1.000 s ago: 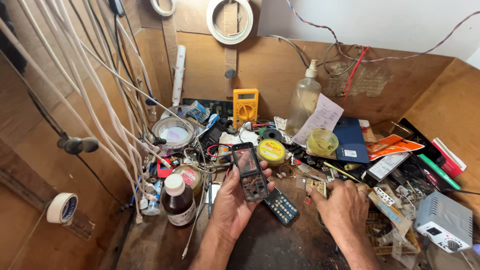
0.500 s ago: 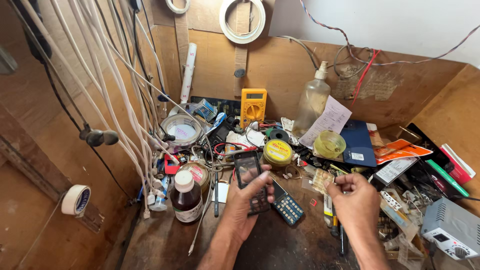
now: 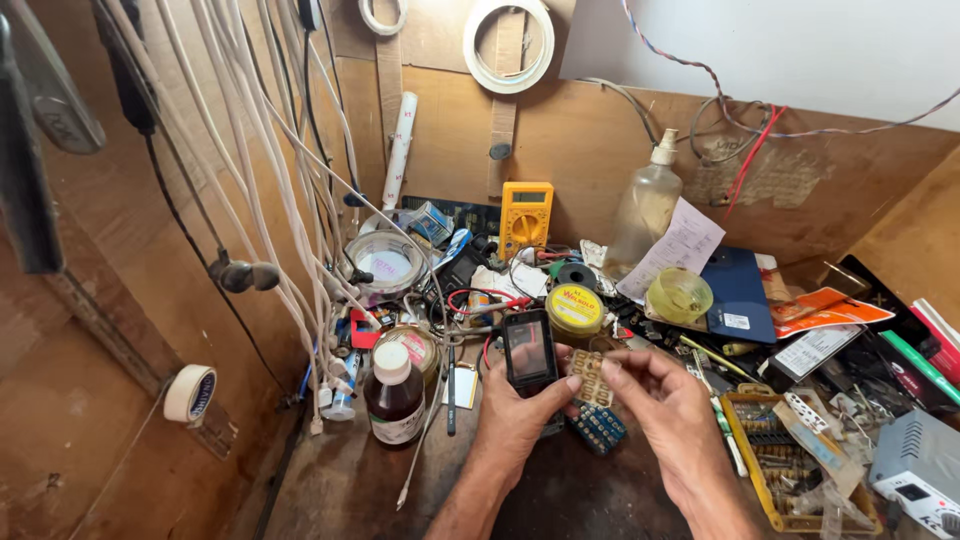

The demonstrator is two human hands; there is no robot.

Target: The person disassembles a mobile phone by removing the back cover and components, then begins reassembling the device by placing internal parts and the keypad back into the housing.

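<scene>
Cluttered wooden bench [image 3: 330, 480], boarded walls, white cables draped at left. Left hand [image 3: 515, 425] wrapped around small black keypad phone [image 3: 529, 350], screen tilted up for viewing; right hand [image 3: 665, 405] pinching pale keypad sheet [image 3: 590, 377] beside it, above dark keypad panel [image 3: 598, 430], near brown glass bottle [image 3: 394, 405].

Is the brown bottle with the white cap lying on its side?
No, the brown bottle stands upright on the bench, white cap on top, just beyond the left hand.
</scene>
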